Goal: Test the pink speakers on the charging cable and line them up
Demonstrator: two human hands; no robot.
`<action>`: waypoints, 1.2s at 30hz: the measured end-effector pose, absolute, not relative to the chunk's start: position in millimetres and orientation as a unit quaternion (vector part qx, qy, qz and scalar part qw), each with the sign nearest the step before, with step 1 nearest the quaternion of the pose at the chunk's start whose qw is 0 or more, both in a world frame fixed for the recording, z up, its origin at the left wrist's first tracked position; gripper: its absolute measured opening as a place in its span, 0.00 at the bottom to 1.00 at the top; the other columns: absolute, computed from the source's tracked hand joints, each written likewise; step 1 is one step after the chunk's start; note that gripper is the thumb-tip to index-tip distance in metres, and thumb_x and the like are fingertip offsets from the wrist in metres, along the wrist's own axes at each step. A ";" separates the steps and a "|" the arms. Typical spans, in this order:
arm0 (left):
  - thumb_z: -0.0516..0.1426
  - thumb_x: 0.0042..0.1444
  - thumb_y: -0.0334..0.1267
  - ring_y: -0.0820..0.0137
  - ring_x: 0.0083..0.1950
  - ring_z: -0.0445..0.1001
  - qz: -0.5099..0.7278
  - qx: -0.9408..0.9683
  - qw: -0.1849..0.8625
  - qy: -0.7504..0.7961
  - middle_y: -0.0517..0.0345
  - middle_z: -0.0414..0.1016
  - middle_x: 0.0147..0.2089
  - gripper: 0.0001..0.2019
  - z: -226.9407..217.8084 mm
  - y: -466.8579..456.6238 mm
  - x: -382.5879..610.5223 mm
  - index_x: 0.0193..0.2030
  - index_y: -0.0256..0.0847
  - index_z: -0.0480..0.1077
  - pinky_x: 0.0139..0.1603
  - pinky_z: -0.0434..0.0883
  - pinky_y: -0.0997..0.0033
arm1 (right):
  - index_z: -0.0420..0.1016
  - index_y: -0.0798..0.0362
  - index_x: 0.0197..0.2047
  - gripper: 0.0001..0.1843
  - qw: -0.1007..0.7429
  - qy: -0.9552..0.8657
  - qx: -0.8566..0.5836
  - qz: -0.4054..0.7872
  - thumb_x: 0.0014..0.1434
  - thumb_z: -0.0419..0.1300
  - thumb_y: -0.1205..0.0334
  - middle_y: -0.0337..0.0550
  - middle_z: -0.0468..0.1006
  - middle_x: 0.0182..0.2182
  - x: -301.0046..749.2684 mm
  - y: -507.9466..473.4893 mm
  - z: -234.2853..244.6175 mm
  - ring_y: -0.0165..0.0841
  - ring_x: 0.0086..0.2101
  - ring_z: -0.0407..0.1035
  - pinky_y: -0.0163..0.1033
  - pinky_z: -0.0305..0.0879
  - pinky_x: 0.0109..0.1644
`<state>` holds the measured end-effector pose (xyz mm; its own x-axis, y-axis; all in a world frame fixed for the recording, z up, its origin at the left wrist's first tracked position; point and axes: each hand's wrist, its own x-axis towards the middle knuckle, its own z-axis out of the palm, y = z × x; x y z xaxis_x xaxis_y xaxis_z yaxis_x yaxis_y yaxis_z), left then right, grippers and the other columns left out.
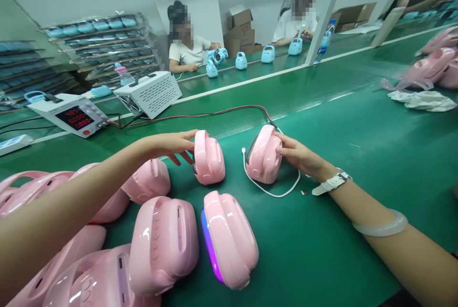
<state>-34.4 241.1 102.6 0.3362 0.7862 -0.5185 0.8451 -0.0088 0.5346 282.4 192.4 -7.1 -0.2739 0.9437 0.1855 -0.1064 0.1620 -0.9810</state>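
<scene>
My left hand (174, 145) reaches across and grips the left side of a pink handled device (209, 158) standing on the green belt (322, 230). My right hand (298, 154), with a white wristwatch, holds a second pink device (264, 154) from its right side. A white cable (266, 188) curls on the belt by that device. Nearer me lies a third pink device (231, 240) with a purple light glowing along its edge.
Several more pink devices (162, 245) crowd the lower left. A power supply with red digits (77, 117) and a white box (150, 93) stand at the back left, wired by red and black leads (200, 115). Across the line, two seated people work on blue devices (241, 60).
</scene>
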 end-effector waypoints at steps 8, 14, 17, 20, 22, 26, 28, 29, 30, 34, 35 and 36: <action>0.60 0.40 0.52 0.53 0.59 0.68 -0.037 0.705 0.411 0.577 0.55 0.68 0.60 0.44 103.0 241.0 -34.2 0.66 0.58 0.50 0.45 0.74 0.65 | 0.72 0.46 0.54 0.29 0.482 -0.583 -0.361 0.545 0.48 0.69 0.51 0.41 0.75 0.51 281.0 189.1 -4.3 0.42 0.53 0.65 0.43 0.59 0.60; 0.60 0.41 0.53 0.50 0.61 0.66 -0.035 0.701 0.416 0.578 0.54 0.67 0.61 0.43 102.9 240.7 -34.1 0.66 0.58 0.50 0.46 0.74 0.64 | 0.73 0.46 0.54 0.29 0.483 -0.584 -0.366 0.541 0.48 0.69 0.51 0.41 0.75 0.51 280.5 189.7 -3.3 0.42 0.54 0.65 0.44 0.59 0.60; 0.59 0.42 0.54 0.51 0.62 0.65 -0.041 0.702 0.414 0.577 0.54 0.67 0.61 0.42 102.7 241.3 -34.7 0.66 0.59 0.49 0.46 0.74 0.64 | 0.73 0.45 0.53 0.28 0.484 -0.583 -0.363 0.542 0.47 0.69 0.51 0.41 0.75 0.51 279.9 189.5 -2.6 0.42 0.53 0.66 0.43 0.59 0.60; 0.59 0.42 0.54 0.51 0.62 0.66 -0.042 0.704 0.409 0.579 0.54 0.68 0.61 0.41 102.6 242.2 -35.2 0.65 0.60 0.50 0.46 0.74 0.64 | 0.73 0.45 0.52 0.28 0.485 -0.579 -0.362 0.547 0.48 0.69 0.52 0.40 0.75 0.51 281.2 189.7 -2.5 0.41 0.53 0.66 0.43 0.59 0.60; 0.59 0.42 0.54 0.51 0.62 0.66 -0.039 0.704 0.410 0.579 0.54 0.68 0.61 0.42 102.5 242.8 -35.2 0.65 0.59 0.50 0.45 0.74 0.65 | 0.73 0.46 0.52 0.28 0.481 -0.573 -0.355 0.561 0.46 0.69 0.53 0.41 0.75 0.51 284.3 190.4 -3.3 0.41 0.53 0.66 0.43 0.60 0.59; 0.60 0.40 0.53 0.51 0.61 0.66 -0.038 0.702 0.410 0.581 0.55 0.68 0.61 0.44 102.3 243.6 -35.1 0.66 0.59 0.49 0.45 0.74 0.65 | 0.75 0.45 0.51 0.30 0.467 -0.553 -0.345 0.597 0.43 0.71 0.58 0.41 0.77 0.48 292.8 191.4 -5.5 0.40 0.51 0.68 0.41 0.63 0.55; 0.60 0.39 0.52 0.52 0.61 0.67 -0.037 0.703 0.409 0.581 0.55 0.68 0.60 0.45 102.5 243.8 -35.3 0.66 0.58 0.49 0.44 0.75 0.66 | 0.75 0.45 0.51 0.30 0.468 -0.546 -0.346 0.602 0.42 0.72 0.60 0.40 0.78 0.46 295.5 191.0 -6.0 0.39 0.50 0.69 0.40 0.65 0.54; 0.60 0.39 0.52 0.52 0.60 0.67 -0.036 0.703 0.409 0.581 0.54 0.69 0.60 0.45 102.8 243.7 -35.4 0.67 0.58 0.49 0.44 0.75 0.66 | 0.75 0.44 0.51 0.30 0.469 -0.546 -0.343 0.603 0.42 0.72 0.61 0.39 0.78 0.45 296.1 190.7 -6.0 0.38 0.50 0.69 0.39 0.65 0.53; 0.61 0.39 0.52 0.51 0.60 0.68 -0.035 0.702 0.408 0.582 0.53 0.69 0.60 0.45 103.2 243.6 -35.5 0.67 0.58 0.50 0.44 0.75 0.65 | 0.75 0.44 0.52 0.30 0.468 -0.548 -0.338 0.605 0.43 0.72 0.61 0.39 0.78 0.45 296.4 190.5 -5.9 0.37 0.50 0.69 0.39 0.65 0.54; 0.61 0.40 0.52 0.50 0.59 0.68 -0.033 0.701 0.405 0.586 0.52 0.69 0.60 0.44 105.5 242.9 -34.6 0.66 0.57 0.50 0.45 0.74 0.63 | 0.75 0.43 0.53 0.29 0.462 -0.563 -0.322 0.605 0.46 0.71 0.62 0.39 0.77 0.49 296.5 191.4 -6.5 0.37 0.51 0.69 0.39 0.65 0.56; 0.60 0.40 0.52 0.50 0.60 0.68 -0.035 0.701 0.406 0.585 0.52 0.69 0.60 0.44 105.8 242.7 -34.1 0.67 0.57 0.50 0.46 0.74 0.62 | 0.75 0.44 0.53 0.29 0.463 -0.565 -0.321 0.603 0.46 0.71 0.62 0.39 0.76 0.50 296.7 192.0 -7.0 0.37 0.52 0.69 0.39 0.65 0.56; 0.60 0.41 0.52 0.50 0.61 0.67 -0.038 0.702 0.408 0.583 0.52 0.68 0.61 0.44 105.9 242.4 -33.5 0.67 0.57 0.50 0.47 0.74 0.62 | 0.74 0.44 0.53 0.29 0.463 -0.565 -0.322 0.602 0.46 0.71 0.62 0.40 0.76 0.51 297.0 192.8 -7.7 0.37 0.53 0.68 0.39 0.64 0.57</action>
